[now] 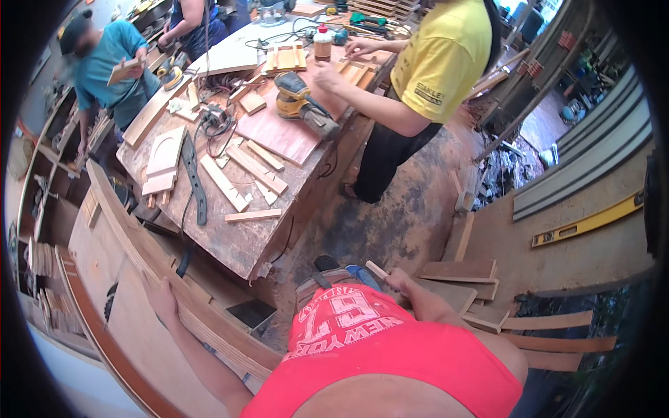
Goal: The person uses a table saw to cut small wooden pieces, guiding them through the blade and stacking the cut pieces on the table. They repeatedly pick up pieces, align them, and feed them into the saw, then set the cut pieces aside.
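Curved plywood strip: left hand pressed flat on edge (fingers spread); right hand pinching small wood piece, well apart.

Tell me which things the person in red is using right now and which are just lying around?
In use:
left hand resting on the long curved wooden board
right hand holding a small wood piece

Lying about:
yellow sander on the workbench
loose wood strips
yellow level
plank offcuts on the floor

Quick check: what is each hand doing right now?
Left hand: open, resting flat on the long curved wooden board.
Right hand: closed on a small wooden piece.
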{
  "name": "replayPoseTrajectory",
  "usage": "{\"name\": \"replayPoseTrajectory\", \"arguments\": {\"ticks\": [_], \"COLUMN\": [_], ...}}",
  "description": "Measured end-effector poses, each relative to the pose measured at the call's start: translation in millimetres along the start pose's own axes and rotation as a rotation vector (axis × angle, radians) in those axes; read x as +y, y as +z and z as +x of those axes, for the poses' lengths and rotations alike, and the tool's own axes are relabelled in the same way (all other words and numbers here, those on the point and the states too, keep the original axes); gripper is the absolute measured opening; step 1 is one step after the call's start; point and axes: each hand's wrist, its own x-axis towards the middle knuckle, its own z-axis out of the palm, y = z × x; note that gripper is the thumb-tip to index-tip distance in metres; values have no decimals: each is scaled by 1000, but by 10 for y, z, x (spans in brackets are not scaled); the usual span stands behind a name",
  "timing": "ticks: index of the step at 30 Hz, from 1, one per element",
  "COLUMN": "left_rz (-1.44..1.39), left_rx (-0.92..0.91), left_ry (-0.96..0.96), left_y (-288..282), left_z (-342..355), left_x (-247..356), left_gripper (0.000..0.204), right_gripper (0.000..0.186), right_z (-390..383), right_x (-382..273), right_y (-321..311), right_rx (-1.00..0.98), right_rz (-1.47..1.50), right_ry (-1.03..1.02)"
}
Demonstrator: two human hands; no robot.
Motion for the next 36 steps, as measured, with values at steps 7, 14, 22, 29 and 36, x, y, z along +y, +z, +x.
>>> {"name": "replayPoseTrajectory", "arguments": {"ticks": [7, 14, 22, 29, 36], "left_rz": [24, -23, -26, 5, 73], "left_rx": [4, -2, 23, -9, -5], "left_ry": [-24, -55, -22, -97, -78], "left_y": [-14, -41, -36, -85, -50], "left_z": [-77, -108, -64, -63, -37], "left_x": [-39, 208, 89, 210, 121], "left_gripper": [78, 78, 80, 81, 82], "right_gripper": [27, 25, 21, 18, 27], "right_z": [-32, -62, 136, -729, -1125], "right_x": [15, -6, -545, -2578, -3273], "right_y": [-116, -234, -132, -321, -318], "right_rx": [-1, 3, 145, 12, -137], "right_rz": [-51, -123, 121, 628, 751], "right_ry": [-21, -59, -355, -598, -817]}}
